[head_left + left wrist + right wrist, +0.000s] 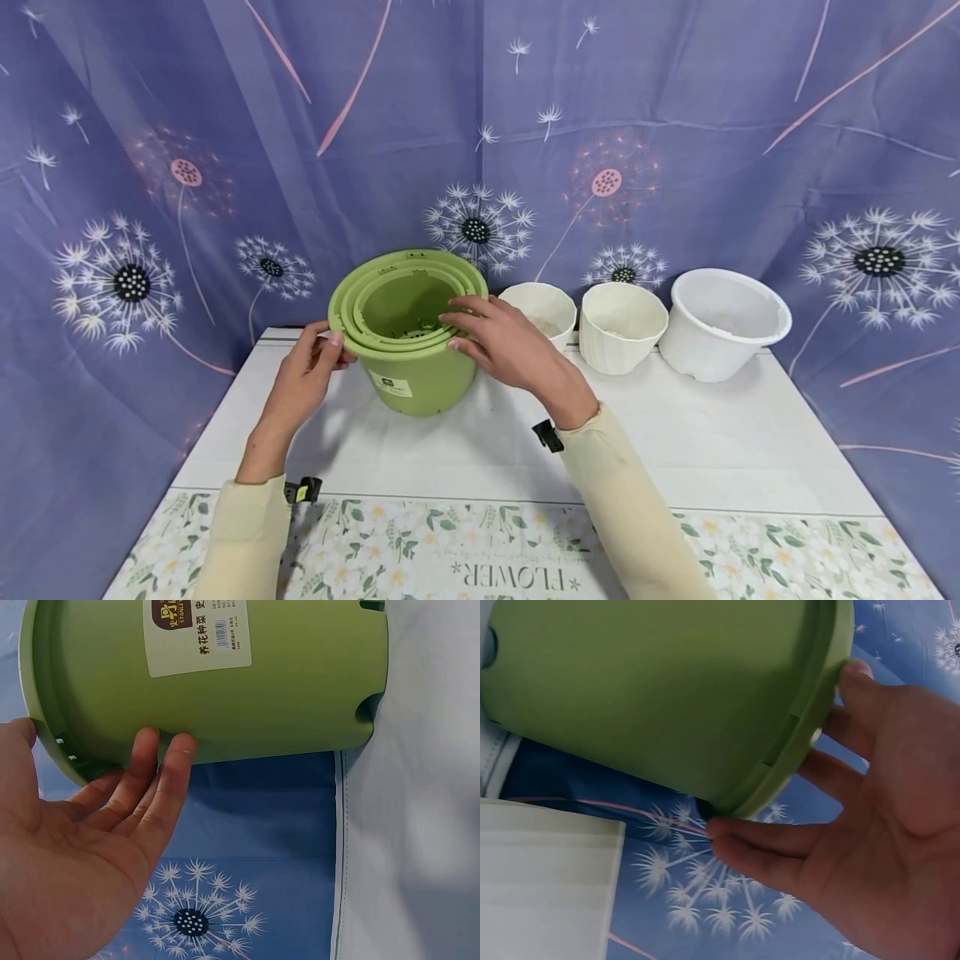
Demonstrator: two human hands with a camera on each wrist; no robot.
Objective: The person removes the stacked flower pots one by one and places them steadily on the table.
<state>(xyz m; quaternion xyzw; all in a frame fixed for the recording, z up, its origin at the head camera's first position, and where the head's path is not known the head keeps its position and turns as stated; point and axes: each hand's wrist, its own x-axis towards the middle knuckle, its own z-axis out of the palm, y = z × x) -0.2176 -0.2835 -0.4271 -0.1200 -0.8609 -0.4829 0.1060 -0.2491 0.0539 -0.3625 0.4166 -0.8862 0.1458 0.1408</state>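
Several nested green flower pots (423,379) stand upright on the table, the outermost bearing a white label (199,634). My left hand (298,379) grips the outer pot's rim at its left side, thumb on top and fingers beneath. In the left wrist view, those fingertips (180,746) lie against the pot's outer wall. My right hand (506,342) is at the right side of the rims, its fingers reaching loosely over the opening. The right wrist view shows the thumb touching the rim (821,712) and the fingers fairly straight; some fingertips are hidden behind it.
To the right stand two cream ribbed pots, one (542,304) partly behind my right hand, the other (621,329) beside it. A larger white pot (720,325) stands farthest right. A purple dandelion-print curtain (360,192) borders the white-and-floral table cover (420,467).
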